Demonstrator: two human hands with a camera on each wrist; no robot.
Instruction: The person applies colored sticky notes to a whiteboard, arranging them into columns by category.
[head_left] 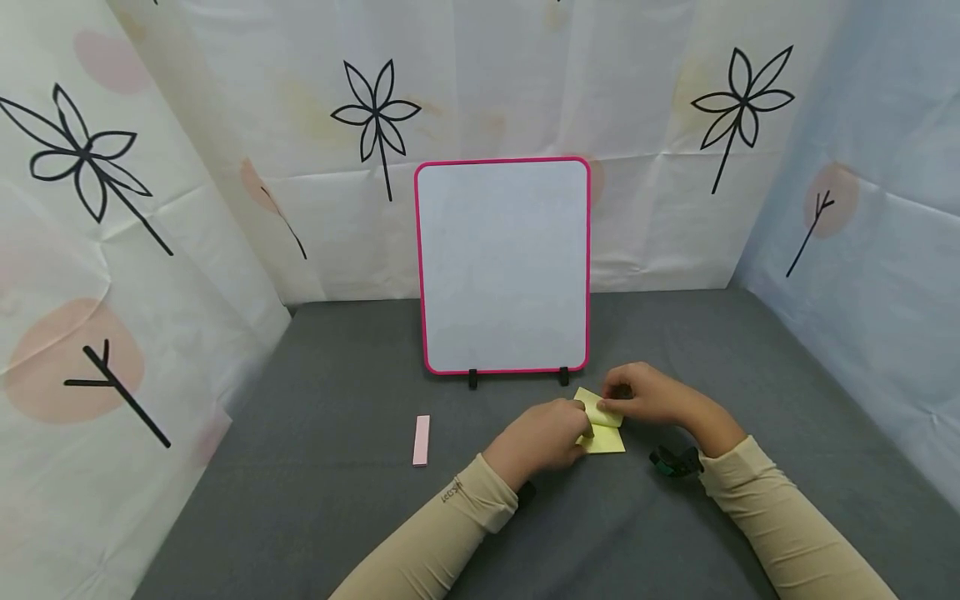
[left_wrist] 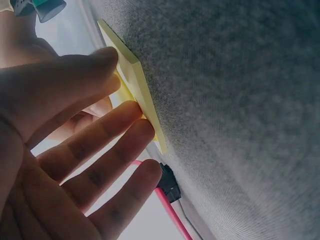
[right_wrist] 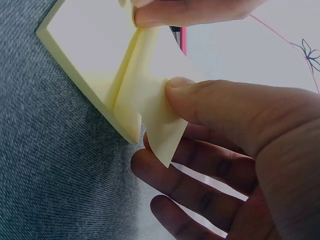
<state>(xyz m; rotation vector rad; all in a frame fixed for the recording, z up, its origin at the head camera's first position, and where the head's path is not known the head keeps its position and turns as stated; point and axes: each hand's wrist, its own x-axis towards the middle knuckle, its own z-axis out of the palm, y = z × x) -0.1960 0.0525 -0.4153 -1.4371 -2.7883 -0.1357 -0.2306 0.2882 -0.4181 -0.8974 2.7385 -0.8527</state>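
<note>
A yellow sticky note pad point(head_left: 606, 442) lies on the grey cloth, its top sheet point(right_wrist: 150, 90) lifted and curled back from the pad. My right hand point(head_left: 654, 395) pinches this loose sheet between thumb and fingers, as the right wrist view shows. From the other side my left hand point(head_left: 542, 439) holds the pad, thumb at its edge and fingertips by the fold of the sheet. The left wrist view shows the pad's thick side point(left_wrist: 142, 92) close to the cloth. Part of the pad is hidden behind the left fingers in the head view.
A whiteboard point(head_left: 504, 267) with a pink frame stands upright behind the hands on black feet point(head_left: 472, 379). Left of the hands lies a narrow pink strip point(head_left: 422, 441). Printed cloth walls point(head_left: 645, 225) enclose the back and sides.
</note>
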